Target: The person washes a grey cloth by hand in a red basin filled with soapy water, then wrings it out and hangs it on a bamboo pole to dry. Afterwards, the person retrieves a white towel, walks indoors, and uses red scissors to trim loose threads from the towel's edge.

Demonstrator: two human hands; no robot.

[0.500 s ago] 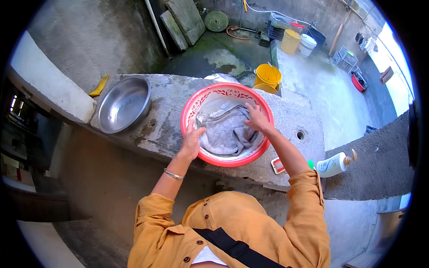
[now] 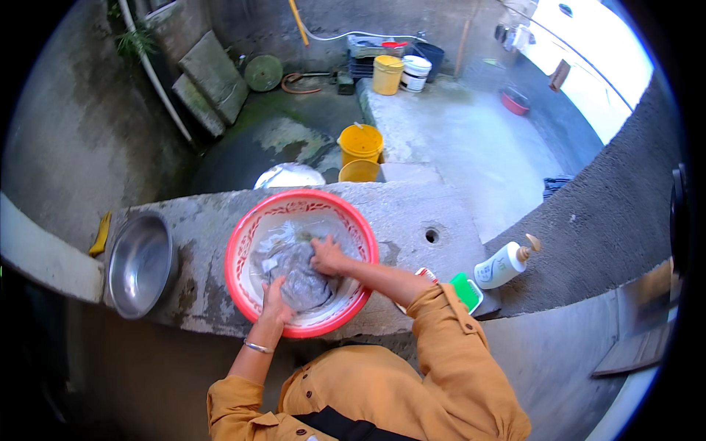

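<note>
Here, the cloth (image 2: 305, 285) lies bunched in the basin (image 2: 323, 328), just left of frame centre; right hand (image 2: 328, 257), half-curled, meets its upper right, left hand (image 2: 276, 305), loosely spread, its lower left; grips unclear.

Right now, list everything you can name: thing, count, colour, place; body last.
Ledge: one, grey, across middle
Basin: one, red and white, on ledge
Cloth: one, grey, in basin
Bowl: one, silver, ledge's left end
Pump bottle: one, white, ledge's right
Unclear item: one, green, beside bottle
Containers: two, yellow, beyond ledge
Pails: two, yellow and white, far back
Slabs: two, grey, back left
Bracelet: one, silver, left wrist
Sleeves: two, mustard, lower edge
Left hand: one, bare, in basin
Right hand: one, bare, on cloth
</note>
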